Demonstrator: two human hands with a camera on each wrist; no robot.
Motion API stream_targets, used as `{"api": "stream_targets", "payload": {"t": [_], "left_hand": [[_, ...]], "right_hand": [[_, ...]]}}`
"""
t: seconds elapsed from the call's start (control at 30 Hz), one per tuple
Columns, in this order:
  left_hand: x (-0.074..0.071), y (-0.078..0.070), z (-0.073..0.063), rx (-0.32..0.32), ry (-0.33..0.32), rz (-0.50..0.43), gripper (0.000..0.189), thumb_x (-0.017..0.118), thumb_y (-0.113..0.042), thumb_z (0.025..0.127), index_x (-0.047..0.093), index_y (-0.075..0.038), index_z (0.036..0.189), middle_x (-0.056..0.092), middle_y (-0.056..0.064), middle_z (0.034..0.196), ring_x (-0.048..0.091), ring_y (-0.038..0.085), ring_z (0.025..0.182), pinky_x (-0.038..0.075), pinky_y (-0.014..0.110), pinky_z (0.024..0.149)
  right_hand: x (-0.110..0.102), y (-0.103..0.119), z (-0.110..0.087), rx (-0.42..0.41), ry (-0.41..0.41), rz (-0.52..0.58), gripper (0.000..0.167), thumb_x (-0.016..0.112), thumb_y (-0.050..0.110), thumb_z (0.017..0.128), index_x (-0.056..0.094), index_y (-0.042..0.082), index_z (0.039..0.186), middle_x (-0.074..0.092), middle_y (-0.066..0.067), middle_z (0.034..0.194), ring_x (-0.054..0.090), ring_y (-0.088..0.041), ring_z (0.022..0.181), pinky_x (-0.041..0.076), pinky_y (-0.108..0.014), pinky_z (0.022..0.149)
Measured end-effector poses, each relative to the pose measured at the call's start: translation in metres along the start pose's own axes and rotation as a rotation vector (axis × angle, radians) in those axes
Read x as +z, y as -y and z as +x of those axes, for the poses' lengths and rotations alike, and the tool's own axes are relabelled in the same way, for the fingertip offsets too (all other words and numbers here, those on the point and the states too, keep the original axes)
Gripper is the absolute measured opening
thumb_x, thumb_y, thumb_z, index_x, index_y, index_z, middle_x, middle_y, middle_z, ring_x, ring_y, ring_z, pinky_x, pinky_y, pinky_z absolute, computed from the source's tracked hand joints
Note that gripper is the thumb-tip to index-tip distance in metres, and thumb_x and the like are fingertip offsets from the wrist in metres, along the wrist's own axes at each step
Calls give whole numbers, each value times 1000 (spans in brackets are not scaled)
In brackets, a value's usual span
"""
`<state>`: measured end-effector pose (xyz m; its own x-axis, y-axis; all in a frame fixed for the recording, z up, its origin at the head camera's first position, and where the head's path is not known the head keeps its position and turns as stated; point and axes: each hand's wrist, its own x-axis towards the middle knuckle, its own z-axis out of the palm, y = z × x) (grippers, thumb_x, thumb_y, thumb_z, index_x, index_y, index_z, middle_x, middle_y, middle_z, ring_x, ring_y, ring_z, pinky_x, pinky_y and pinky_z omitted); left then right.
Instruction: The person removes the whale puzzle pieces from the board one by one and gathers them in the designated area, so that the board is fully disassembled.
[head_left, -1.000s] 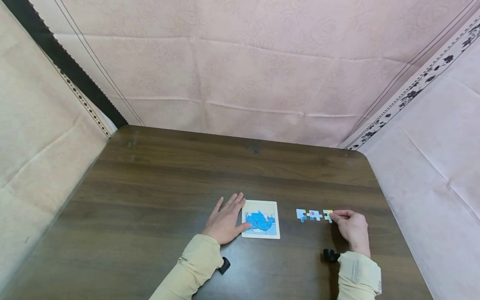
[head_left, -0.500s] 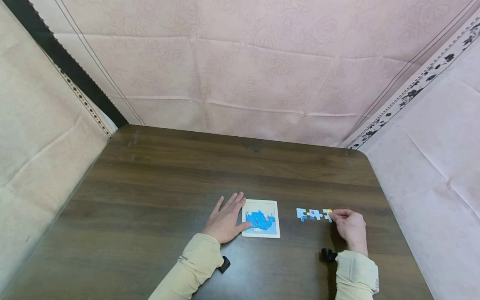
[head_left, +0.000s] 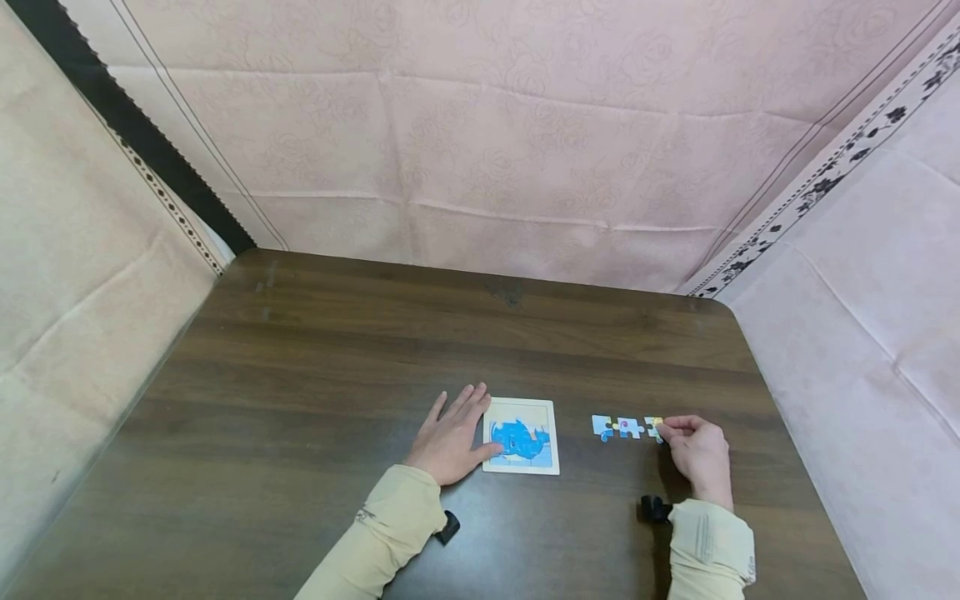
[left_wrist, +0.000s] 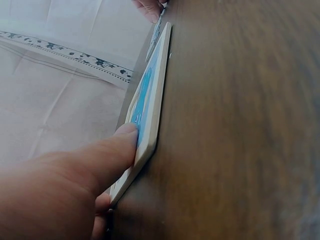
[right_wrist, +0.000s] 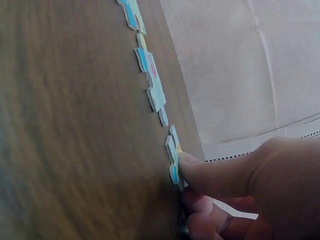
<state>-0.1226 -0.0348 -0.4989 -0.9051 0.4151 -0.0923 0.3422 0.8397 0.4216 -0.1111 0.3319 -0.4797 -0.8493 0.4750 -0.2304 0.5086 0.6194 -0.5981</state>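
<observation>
My left hand (head_left: 450,446) lies spread at the left side of a square framed jigsaw puzzle (head_left: 534,406) with a blue whale picture. Its thumb (left_wrist: 112,152) rests on the puzzle's face, and its straight fingers reach along the far left corner. To the right, three loose puzzle pieces form a row on the table: a left piece (head_left: 602,426), a middle piece (head_left: 628,428) and a right piece (right_wrist: 173,155). Between thumb and fingers, my right hand (head_left: 701,458) pinches the right piece by its outer edge. The curled fingertips under it are partly hidden.
The brown wooden table (head_left: 360,333) carries the puzzle and pieces. Pale patterned cloth (head_left: 480,150) hangs behind it and at both sides. A black wrist device (head_left: 655,509) sits near the right cuff, and another black device (head_left: 447,528) near the left.
The right wrist and sleeve have shifted slightly left while the fingers stay on the right puzzle piece. My left hand and the framed puzzle hold their places.
</observation>
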Motion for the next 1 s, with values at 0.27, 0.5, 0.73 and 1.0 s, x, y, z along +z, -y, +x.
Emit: {"api": "stream_targets", "payload": {"t": [0.27, 0.5, 0.73, 1.0], "left_hand": [[1, 1, 0, 0, -1, -2, 82, 59, -59, 89, 34, -13, 152, 23, 3, 160, 15, 21, 148, 6, 52, 118], [3, 2, 1, 2, -2, 4, 83, 60, -59, 89, 33, -13, 152, 22, 2, 160, 15, 21, 148, 6, 51, 118], [1, 0, 1, 10, 5, 9, 83, 59, -60, 89, 33, -12, 152, 22, 2, 160, 15, 22, 148, 6, 52, 118], [0, 1, 1, 9, 0, 8, 83, 58, -60, 89, 34, -12, 152, 23, 2, 160, 16, 22, 148, 7, 52, 118]], "right_hand": [[0, -1, 0, -23, -9, 19, 27, 68, 21, 92, 65, -2, 106, 64, -11, 85, 56, -27, 80, 41, -31, 63], [-1, -1, -3, -45, -40, 15, 34, 64, 30, 94, 65, -2, 107, 65, -12, 87, 56, -26, 80, 41, -31, 63], [8, 1, -10, -35, -146, 71, 35, 59, 32, 97, 65, 0, 109, 64, -15, 92, 54, -27, 81, 41, -32, 64], [20, 18, -19, -143, -265, 119, 26, 62, 28, 95, 68, 3, 104, 64, -10, 85, 53, -21, 73, 40, -24, 58]]}}
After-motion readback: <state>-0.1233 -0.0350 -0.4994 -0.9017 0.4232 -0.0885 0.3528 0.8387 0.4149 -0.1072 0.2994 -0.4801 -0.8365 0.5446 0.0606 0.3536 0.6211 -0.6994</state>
